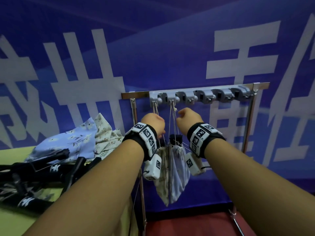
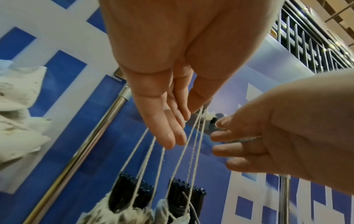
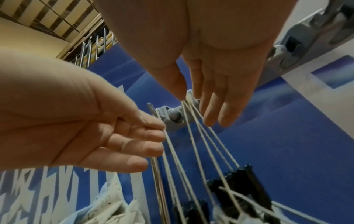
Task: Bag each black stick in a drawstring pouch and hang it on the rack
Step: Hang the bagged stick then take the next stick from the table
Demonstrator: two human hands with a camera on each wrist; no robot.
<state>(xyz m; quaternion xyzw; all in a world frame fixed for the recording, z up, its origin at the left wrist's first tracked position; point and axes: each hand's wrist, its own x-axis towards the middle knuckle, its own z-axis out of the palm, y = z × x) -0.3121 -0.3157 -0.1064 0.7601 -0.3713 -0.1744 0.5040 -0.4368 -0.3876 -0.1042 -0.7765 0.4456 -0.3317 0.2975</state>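
Observation:
Two drawstring pouches hang from the two leftmost hooks of the grey hook rack (image 1: 196, 97): a cream patterned pouch (image 1: 162, 178) and a pale blue pouch (image 1: 179, 176). Black stick tops (image 2: 132, 192) (image 2: 185, 192) poke out of both. My left hand (image 1: 152, 120) (image 2: 182, 125) is raised by the cream pouch's cords (image 2: 138, 151), fingers nearly straight, holding nothing I can see. My right hand (image 1: 185, 118) (image 3: 188, 98) pinches the blue pouch's cord (image 3: 203, 144) between thumb and forefinger, just under its hook, beside a knot (image 1: 175, 109).
Several black sticks (image 1: 42, 167) lie on the yellow-green table (image 1: 17, 222) at the left, with a pile of spare fabric pouches (image 1: 81, 138) behind them. Three hooks (image 1: 221, 95) to the right hold nothing. Chrome rack posts (image 1: 248, 125) stand before a blue banner.

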